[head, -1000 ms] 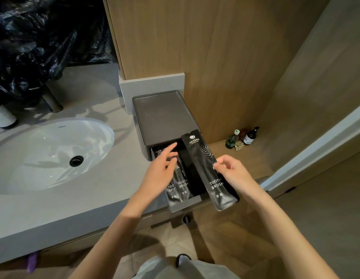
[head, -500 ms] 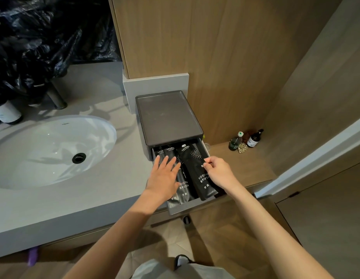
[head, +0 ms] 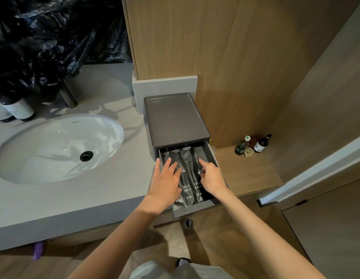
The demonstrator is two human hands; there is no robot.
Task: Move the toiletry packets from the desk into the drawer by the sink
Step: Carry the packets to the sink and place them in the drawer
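Left hand point(head: 167, 181) spread flat, fingers resting on the left-side toothbrush packets point(head: 186, 168). Right hand point(head: 212, 179): index finger stretched onto the rightmost packet point(head: 195, 158), other fingers curled; a pinch can't be confirmed. Four packets lie side by side in the open drawer point(head: 192, 210) on the counter point(head: 106, 198) beside the sink point(head: 54, 146). Judgement: stowing nearly done, now tidying. Desk out of view, remainder unknown.

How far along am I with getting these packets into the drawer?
Nearly done, it seems. Done: several black packets lie side by side in the open drawer. In hand: your left hand presses flat on the left ones; your right hand touches the rightmost packet with a forefinger. Left: the drawer is not shut; whether more packets wait elsewhere is out of view.
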